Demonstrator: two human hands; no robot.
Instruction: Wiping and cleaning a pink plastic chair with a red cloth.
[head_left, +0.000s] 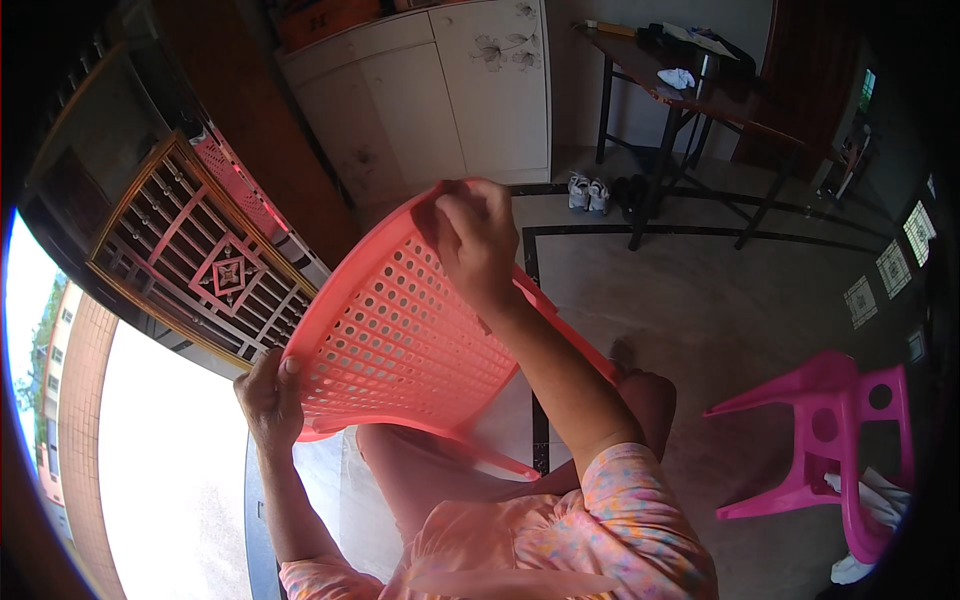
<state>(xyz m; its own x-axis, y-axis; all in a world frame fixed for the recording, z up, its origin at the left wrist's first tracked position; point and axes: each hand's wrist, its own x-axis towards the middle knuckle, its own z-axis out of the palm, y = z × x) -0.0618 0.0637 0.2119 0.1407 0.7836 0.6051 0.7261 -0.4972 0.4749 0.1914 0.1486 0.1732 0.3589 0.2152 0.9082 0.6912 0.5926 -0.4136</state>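
Note:
A coral-pink plastic chair (405, 330) with a perforated panel is tilted in front of me, above my lap. My left hand (271, 397) grips its rim at the left corner, the thumb lying over the edge. At the upper corner my right hand (476, 240) has its fingers curled over the rim. A dark red patch shows beside those fingers; whether it is a cloth or shadow is unclear. One chair leg (502, 461) points down over my thighs, and another part reaches toward my right knee.
An upturned-looking magenta plastic stool (817, 427) is at the right, with white cloth (874, 495) by its legs. White shoes (588, 193) sit near a dark table (720, 97). A white cabinet (420, 105) stands behind. A metal gate panel (217, 262) and bright doorway are left.

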